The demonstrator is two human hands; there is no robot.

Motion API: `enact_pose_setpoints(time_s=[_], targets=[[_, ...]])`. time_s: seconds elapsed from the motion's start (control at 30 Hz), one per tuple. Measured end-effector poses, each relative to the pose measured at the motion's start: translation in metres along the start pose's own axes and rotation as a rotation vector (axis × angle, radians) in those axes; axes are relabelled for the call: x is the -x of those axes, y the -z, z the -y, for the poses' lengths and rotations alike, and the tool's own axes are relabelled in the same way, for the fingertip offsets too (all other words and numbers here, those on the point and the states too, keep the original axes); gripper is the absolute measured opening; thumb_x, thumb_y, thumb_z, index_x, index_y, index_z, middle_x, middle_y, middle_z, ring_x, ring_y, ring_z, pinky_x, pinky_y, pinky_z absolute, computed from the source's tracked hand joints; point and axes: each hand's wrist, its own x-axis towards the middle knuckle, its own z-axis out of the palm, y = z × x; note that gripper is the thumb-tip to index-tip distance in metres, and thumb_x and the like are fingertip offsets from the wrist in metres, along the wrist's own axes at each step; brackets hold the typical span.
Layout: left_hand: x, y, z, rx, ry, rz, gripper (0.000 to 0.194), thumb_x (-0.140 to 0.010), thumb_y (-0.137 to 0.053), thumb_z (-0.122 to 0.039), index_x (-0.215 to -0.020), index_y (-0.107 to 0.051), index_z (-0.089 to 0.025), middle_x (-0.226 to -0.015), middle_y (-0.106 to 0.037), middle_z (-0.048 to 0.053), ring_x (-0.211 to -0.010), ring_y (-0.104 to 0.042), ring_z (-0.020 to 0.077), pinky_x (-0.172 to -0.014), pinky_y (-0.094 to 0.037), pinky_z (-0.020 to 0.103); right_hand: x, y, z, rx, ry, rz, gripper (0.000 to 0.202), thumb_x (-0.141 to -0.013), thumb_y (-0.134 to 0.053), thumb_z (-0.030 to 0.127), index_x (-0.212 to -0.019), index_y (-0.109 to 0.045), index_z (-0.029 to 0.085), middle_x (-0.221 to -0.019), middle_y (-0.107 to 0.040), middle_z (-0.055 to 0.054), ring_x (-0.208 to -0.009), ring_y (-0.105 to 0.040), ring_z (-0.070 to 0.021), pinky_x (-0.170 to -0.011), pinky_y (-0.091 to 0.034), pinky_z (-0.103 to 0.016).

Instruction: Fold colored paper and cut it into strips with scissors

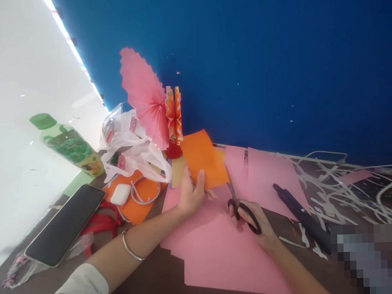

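My left hand (191, 191) pinches the lower left edge of an orange sheet of paper (204, 158), holding it tilted above the table. In my right hand (254, 220) is a pair of scissors (237, 205) with black handles, my fingers through the loops. The blades point up and touch or lie close to the sheet's lower right edge; whether they are parted I cannot make out. Pink paper sheets (215, 249) lie beneath both hands. Behind the orange sheet stand a pink pleated paper fan (146, 97) and an orange-yellow pleated paper piece (174, 115).
To the left are a green-capped bottle (70, 145), a phone (65, 224), a white earbud case (121, 194), a coiled cable (146, 191) and white plastic bags (135, 160). A black stick-like tool (301, 216) and tangled white cables (329, 194) lie right. A blue wall (277, 67) closes the back.
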Motion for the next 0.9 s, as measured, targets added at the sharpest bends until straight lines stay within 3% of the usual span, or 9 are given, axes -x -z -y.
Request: enact_pose_setpoints(time_s=[0.4,0.9], targets=[[0.0012,-0.0018,0.0009,0.018,-0.018,0.022,0.037,-0.081,-0.046,-0.052,-0.088,-0.026,-0.022,-0.061,-0.052,-0.008,-0.038,-0.057,0.0094,-0.037,-0.045,0.017,0.0006,0.0007,-0.0017,-0.016,0.019,0.01,0.037,-0.08,-0.047,0.05,-0.066,-0.052,0.017,-0.048,-0.05,0.0,-0.046,-0.042,-0.0129,-0.044,-0.03,-0.027],[0.0018,-0.0011,-0.0003,0.019,-0.008,0.038,0.036,-0.081,-0.046,-0.052,-0.09,-0.027,-0.022,-0.066,-0.053,-0.007,-0.037,-0.057,0.0091,-0.036,-0.045,0.017,0.0,0.0032,-0.009,-0.065,0.057,0.035,0.034,-0.083,-0.045,0.046,-0.067,-0.053,0.017,-0.049,-0.05,-0.001,-0.047,-0.042,-0.0131,-0.046,-0.028,-0.027]])
